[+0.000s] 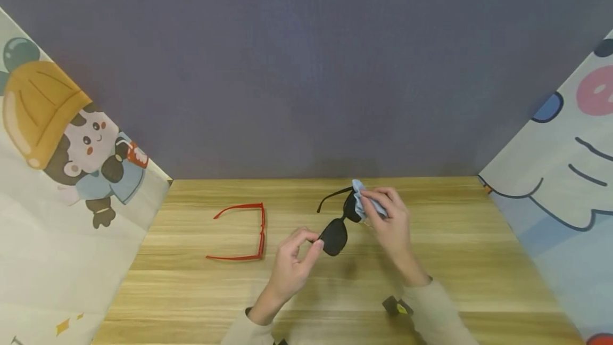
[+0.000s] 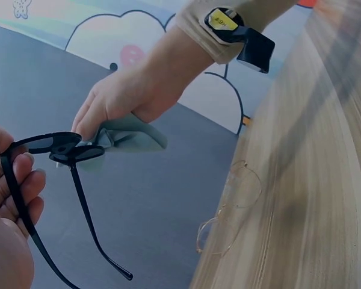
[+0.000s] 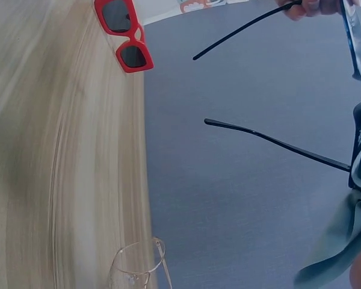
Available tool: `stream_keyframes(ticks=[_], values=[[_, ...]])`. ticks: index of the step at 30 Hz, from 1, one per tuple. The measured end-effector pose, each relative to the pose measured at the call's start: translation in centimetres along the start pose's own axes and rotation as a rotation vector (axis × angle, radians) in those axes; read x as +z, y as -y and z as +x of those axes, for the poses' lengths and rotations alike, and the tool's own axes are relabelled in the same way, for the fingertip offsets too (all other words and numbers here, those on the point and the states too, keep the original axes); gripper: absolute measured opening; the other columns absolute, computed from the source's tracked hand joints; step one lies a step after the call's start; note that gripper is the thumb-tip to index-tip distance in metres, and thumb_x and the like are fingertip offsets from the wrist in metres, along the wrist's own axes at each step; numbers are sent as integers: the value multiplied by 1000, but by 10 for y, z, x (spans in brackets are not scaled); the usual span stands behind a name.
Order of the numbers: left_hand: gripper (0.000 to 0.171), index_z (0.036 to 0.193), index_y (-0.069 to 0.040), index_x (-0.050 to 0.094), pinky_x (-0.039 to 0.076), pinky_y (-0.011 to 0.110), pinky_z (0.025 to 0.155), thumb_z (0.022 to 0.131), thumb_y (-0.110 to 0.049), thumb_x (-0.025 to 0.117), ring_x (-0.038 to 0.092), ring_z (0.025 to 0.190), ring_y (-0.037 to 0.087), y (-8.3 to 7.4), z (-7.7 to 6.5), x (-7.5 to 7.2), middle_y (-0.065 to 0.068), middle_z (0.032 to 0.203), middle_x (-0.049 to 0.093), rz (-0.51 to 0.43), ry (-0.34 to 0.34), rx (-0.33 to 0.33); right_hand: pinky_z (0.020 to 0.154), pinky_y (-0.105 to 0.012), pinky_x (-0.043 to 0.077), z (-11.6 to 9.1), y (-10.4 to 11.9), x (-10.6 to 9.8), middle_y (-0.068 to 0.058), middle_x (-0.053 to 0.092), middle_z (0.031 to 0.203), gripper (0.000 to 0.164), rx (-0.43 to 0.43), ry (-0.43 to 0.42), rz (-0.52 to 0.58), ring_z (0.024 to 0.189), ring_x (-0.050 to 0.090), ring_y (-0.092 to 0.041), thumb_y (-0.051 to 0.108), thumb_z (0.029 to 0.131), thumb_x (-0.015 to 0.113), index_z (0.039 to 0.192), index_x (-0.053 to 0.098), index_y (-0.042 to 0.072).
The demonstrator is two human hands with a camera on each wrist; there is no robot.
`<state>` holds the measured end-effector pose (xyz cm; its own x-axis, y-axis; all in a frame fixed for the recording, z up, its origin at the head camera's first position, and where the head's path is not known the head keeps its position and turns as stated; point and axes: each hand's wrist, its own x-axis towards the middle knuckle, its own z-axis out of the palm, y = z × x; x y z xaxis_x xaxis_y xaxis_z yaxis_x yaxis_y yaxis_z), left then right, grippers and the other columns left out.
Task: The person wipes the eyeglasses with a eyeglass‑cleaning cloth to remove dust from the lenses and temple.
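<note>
Black sunglasses [image 1: 334,236] are held up above the table, temples unfolded. My left hand [image 1: 293,260] pinches them at one outer corner, between thumb and fingers. My right hand [image 1: 390,222] grips a light blue cloth [image 1: 359,201] folded over the other lens, which it partly covers. In the left wrist view the cloth [image 2: 129,133] hangs from the right fingers against the sunglasses [image 2: 63,144]. The right wrist view shows both temples pointing away from the lenses; the right fingers are mostly out of that view.
Red-framed sunglasses [image 1: 261,232] lie unfolded on the wooden table [image 1: 191,297], left of my hands. Thin wire-rimmed glasses [image 2: 228,211] rest near the table's far edge, largely hidden behind my right hand in the head view. A grey panel [image 1: 306,68] rises behind, with cartoon-printed sheets at both sides.
</note>
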<state>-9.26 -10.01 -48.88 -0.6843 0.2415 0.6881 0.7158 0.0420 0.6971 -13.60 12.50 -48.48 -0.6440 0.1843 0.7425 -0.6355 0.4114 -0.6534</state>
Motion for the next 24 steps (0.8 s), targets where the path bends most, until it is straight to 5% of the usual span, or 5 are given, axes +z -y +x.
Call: stream_keyframes(ticks=[7,12,15,24], values=[[13,95,-4,70,59,31,80,92,8,66,67,83,19,0,0,-1,9,87,71,13,4,-27,78,-9,48,0,6,2,-24,66,95,29,-86,11,-9,91,61,-8,-24,73,75,96,77,-6],[12,94,-5,70,58,30,78,94,6,65,66,82,18,2,1,0,8,86,70,29,-2,-36,81,-12,51,-5,13,6,-19,67,97,10,-186,74,54,92,65,-17,3,91,77,100,79,0],[12,94,-5,70,57,30,76,94,7,65,64,81,17,3,1,0,8,84,69,31,-5,-31,81,-13,52,-7,13,8,-17,66,97,19,-221,91,91,90,64,-20,18,98,73,103,79,0],[11,94,-6,70,58,30,79,94,5,66,65,84,16,2,1,0,7,86,70,22,6,-79,82,-13,52,-7,8,10,-17,68,98,16,-201,73,78,90,65,-20,14,97,74,103,79,0]])
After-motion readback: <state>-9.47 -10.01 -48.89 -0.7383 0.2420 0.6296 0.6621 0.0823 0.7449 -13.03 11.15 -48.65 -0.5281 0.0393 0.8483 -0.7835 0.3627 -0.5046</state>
